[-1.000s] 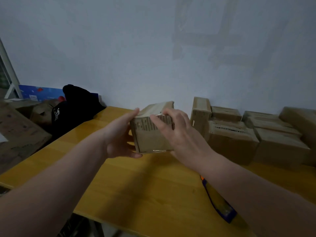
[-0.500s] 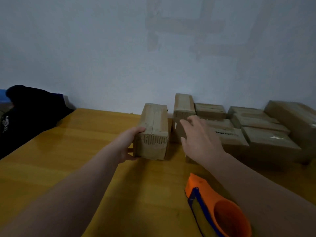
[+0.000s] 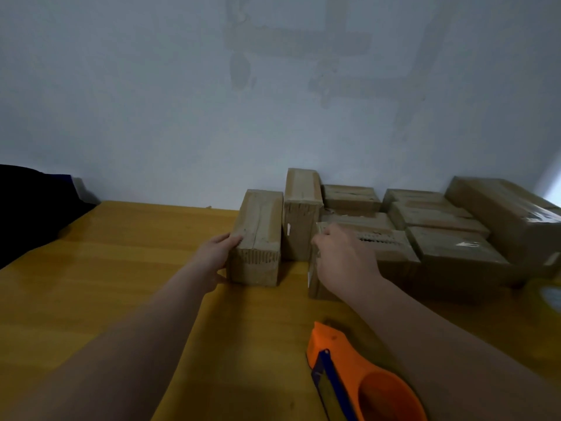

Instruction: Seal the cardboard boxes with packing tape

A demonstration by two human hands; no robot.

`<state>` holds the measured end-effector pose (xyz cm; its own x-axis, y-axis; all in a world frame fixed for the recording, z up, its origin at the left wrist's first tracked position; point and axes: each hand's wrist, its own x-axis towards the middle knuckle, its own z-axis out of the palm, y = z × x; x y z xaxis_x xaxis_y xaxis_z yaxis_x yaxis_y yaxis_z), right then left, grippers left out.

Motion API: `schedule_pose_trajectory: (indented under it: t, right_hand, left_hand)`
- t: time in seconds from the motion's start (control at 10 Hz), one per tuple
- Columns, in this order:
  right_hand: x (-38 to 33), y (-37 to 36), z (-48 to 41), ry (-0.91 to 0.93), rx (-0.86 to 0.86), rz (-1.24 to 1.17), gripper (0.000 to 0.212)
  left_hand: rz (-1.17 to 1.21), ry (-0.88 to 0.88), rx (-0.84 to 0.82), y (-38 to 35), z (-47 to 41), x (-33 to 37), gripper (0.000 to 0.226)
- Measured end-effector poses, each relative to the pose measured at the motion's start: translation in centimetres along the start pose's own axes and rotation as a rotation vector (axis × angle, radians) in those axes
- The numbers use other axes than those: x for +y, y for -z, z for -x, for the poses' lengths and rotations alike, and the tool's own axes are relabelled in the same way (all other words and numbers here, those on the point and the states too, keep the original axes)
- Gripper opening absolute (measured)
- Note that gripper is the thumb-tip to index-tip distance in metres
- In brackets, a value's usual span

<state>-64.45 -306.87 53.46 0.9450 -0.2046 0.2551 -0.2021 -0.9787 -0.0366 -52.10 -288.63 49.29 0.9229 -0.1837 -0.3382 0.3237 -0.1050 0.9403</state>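
**2 Hands, 2 Boxes**

Centre left: left hand [image 3: 221, 253], fingers straight, flat against upright box [image 3: 258, 235]. Centre right: right hand [image 3: 343, 262], fingers curled over near corner of flat box [image 3: 391, 249], long axis toward wall. Lower right: tape dispenser [image 3: 361, 378], nearer right hand.

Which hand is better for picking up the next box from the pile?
Right. The right hand is on the near box of the pile, fingers at its corner. The left hand rests against the standing box, farther from the pile.
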Motion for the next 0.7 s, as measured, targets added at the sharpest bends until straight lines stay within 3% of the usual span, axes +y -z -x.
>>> schedule_pose_trajectory:
  t: [0.4,0.5,0.7]
  right_hand:
    - [-0.1,0.2,0.4,0.02,0.006,-0.041,0.025]
    - [0.1,0.8,0.8,0.021,-0.029,-0.063,0.029]
    - [0.0,4.1,2.2,0.072,-0.026,-0.122,0.02]
  left_hand:
    - [-0.155,-0.135,0.04,-1.2,0.9,0.9,0.048]
    - [-0.379,-0.158,0.107,-1.2,2.1,1.3,0.058]
    - [-0.754,-0.352,0.187,-0.6,7.0,4.4,0.014]
